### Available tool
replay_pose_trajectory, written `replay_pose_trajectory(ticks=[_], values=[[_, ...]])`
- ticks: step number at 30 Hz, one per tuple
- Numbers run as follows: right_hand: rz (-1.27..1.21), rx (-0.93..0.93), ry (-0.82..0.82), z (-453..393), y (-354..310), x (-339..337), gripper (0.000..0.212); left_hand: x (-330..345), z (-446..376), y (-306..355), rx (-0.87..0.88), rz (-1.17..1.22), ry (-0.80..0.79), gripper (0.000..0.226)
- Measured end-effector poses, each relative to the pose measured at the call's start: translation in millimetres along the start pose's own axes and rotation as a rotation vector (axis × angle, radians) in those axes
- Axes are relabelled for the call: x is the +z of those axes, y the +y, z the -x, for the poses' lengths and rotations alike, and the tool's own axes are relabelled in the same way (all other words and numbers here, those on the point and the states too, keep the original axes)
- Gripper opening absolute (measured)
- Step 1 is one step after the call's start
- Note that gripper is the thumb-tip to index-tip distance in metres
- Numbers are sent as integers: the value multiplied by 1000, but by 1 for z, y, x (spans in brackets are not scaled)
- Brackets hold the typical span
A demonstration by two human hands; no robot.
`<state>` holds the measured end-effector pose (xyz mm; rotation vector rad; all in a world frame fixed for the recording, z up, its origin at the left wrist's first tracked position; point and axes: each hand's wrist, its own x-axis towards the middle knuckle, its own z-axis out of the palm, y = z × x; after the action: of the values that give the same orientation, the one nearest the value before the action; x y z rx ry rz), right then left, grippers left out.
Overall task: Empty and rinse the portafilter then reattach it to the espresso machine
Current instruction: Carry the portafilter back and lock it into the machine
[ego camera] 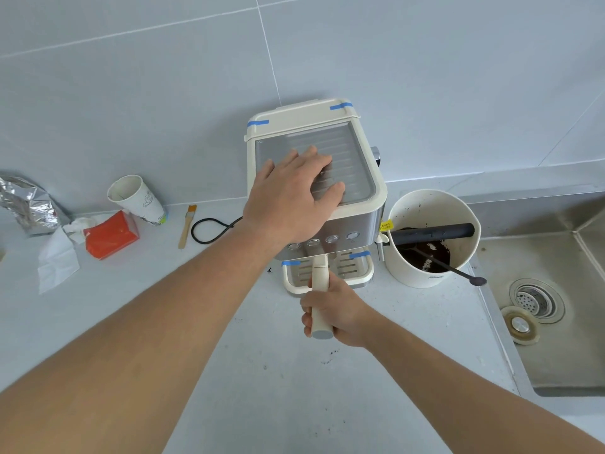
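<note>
Wrapped around the cream handle of the portafilter point(320, 293), the right hand point(337, 314) has its grip closed tight, fingers curled under and thumb over the top, near the handle's capped grey end. That handle sticks straight out from under the front of the espresso machine point(360, 204), so the portafilter's basket end is hidden beneath the button row; whether it is locked in or only seated cannot be told. The left hand point(291, 194) lies flat with fingers spread on the ribbed grey top plate of the machine, holding nothing, most likely to brace the light body against the twist a bayonet lock needs. The machine stands toward the back edge of the pale, speckled surface point(262, 388), its cream plastic shell rounded at the corners, its front brushed steel, with strips of blue tape on lid and drip tray. Just beside it on the right sits a cream knock box point(432, 276), round and smooth-walled, crossed by a black padded bar, with dark wet grounds inside and a black spoon point(458, 271) leaning over its rim. Further right, at the surface's right edge, is the stainless sink point(573, 355), handy for rinsing. Loose coffee specks dot the surface near the front.
</note>
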<state>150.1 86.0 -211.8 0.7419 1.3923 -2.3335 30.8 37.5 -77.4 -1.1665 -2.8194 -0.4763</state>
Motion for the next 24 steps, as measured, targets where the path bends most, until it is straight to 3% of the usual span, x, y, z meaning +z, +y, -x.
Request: replay_pose_trajectory(ticks=[10, 17, 24], values=[[27, 59, -79, 15, -14, -10, 24, 0, 1, 1, 1, 18, 1, 52], [-61, 76, 36, 29, -16, -8, 16, 0, 2, 1, -23, 44, 24, 54], [34, 26, 178, 48, -28, -18, 21, -10, 9, 8, -49, 172, 83, 41]])
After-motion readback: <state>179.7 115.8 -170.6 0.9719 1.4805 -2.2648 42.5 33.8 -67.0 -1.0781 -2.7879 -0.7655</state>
